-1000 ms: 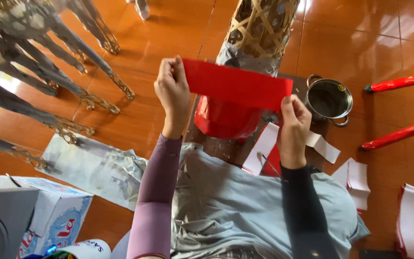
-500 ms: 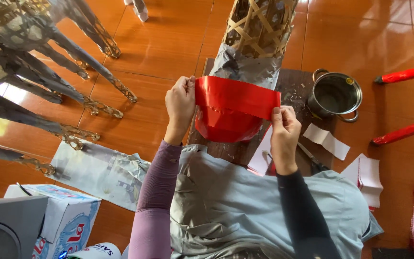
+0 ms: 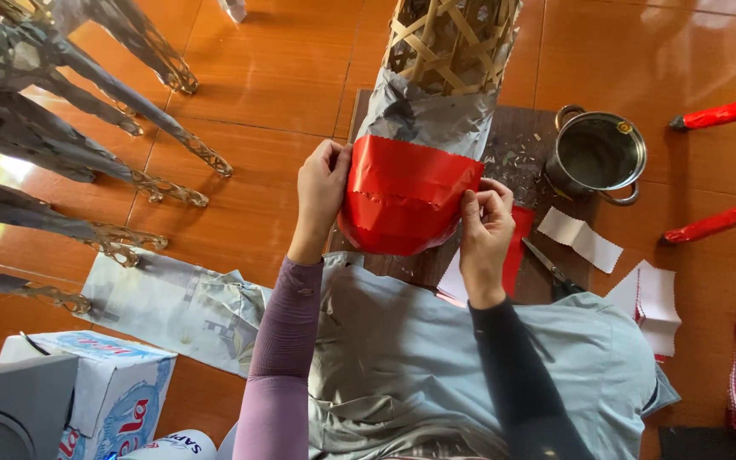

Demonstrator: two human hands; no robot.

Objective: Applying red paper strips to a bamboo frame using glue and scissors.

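Both my hands have moved down and pressed the red paper strip (image 3: 411,183) around the bamboo frame (image 3: 449,43) at centre frame. My left hand (image 3: 324,189) and right hand (image 3: 485,223) pinch its ends closed. Farther right stands a metal pot (image 3: 598,153).

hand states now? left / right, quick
Left hand: closed on the left edge of the red paper strip, pressing it to the bamboo frame.
Right hand: fingers pinching the strip's right edge.
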